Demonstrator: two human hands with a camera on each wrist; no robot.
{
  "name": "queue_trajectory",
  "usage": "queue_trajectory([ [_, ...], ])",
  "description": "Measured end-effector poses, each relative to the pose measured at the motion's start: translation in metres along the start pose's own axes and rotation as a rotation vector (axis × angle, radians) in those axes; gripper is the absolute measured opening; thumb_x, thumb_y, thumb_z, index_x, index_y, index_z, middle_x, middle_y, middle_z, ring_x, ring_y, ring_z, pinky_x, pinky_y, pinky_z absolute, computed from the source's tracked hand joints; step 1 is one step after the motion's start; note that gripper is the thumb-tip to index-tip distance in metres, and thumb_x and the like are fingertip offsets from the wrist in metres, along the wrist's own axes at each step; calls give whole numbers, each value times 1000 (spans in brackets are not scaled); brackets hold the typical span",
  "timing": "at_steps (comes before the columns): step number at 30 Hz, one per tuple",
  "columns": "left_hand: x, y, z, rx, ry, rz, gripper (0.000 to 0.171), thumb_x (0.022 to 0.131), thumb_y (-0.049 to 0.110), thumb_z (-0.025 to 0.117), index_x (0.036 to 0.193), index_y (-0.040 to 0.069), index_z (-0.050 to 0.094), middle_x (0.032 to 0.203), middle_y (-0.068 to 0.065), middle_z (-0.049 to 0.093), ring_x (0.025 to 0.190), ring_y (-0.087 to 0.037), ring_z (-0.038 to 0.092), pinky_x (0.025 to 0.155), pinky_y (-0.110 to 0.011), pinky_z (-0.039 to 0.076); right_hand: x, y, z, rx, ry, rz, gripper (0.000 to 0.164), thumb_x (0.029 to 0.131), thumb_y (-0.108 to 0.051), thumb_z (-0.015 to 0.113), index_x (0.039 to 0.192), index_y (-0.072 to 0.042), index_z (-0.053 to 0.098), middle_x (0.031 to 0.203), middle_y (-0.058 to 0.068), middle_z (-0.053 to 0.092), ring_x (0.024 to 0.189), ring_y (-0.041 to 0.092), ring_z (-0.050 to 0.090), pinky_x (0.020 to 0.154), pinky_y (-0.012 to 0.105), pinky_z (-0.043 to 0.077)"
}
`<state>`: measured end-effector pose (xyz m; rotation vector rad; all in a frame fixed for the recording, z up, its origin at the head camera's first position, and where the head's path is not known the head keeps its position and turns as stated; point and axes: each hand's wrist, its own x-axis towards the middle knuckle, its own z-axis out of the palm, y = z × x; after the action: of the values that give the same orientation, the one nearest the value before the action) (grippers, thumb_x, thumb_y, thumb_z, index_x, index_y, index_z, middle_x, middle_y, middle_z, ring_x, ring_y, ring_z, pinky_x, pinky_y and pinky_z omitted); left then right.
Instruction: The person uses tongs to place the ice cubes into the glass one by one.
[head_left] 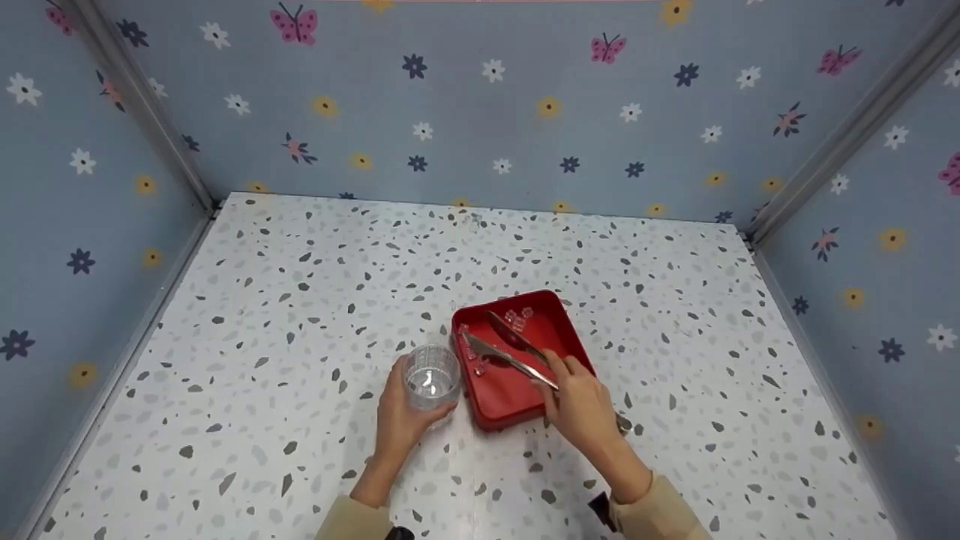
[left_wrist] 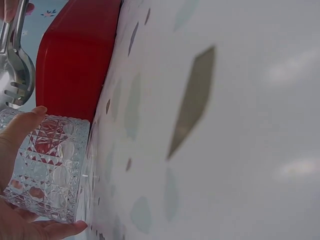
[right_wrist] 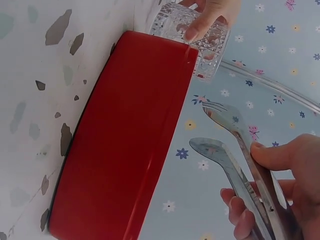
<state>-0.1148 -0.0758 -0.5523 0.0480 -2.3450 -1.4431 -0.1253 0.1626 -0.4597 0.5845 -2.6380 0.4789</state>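
Left fingers (left_wrist: pixel 62 230) curled round glass (head_left: pixel 433 379) beside red tray (head_left: pixel 510 401); right fingers (right_wrist: pixel 243 223) grip tongs (right_wrist: pixel 227 117), tips parted above tray.

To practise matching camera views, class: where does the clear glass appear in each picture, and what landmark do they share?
Head: clear glass, below centre, slightly left.
Left wrist: lower left.
Right wrist: top, slightly right of centre.
Shared landmark: red tray, next to the glass in every picture.
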Motion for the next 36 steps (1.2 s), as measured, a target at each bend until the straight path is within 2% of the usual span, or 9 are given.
queue_trajectory([
  [8, -1, 1, -1, -2, -4, -24, 98, 49, 22, 86, 129, -3, 34, 123, -19, 47, 113, -32, 44, 98, -41, 34, 3, 9, 0, -61, -10, 54, 41, 79, -22, 67, 112, -1, 57, 76, 10, 51, 57, 25, 53, 45, 38, 47],
  [17, -1, 0, 0, -45, -18, -34, 99, 51, 20, 86, 131, -3, 32, 127, -18, 44, 116, -30, 41, 101, -38, 31, 7, 24, 7, -134, 12, 68, 40, 76, -19, 69, 110, -1, 56, 77, 13, 53, 61, 30, 54, 44, 43, 46],
  [29, 0, 1, -1, -39, -19, -34, 99, 49, 19, 86, 130, -1, 33, 126, -17, 45, 115, -30, 42, 100, -40, 32, 15, 33, 17, -183, -72, 112, 39, 76, -15, 68, 109, 1, 56, 80, 16, 54, 66, 31, 56, 48, 43, 47],
  [36, 0, 0, -1, -39, -19, -28, 99, 50, 20, 86, 130, -2, 33, 126, -18, 45, 115, -30, 42, 100, -40, 32, 19, 37, 23, -212, -76, 107, 35, 75, -14, 68, 105, 1, 57, 79, 17, 54, 64, 32, 55, 45, 44, 46],
])
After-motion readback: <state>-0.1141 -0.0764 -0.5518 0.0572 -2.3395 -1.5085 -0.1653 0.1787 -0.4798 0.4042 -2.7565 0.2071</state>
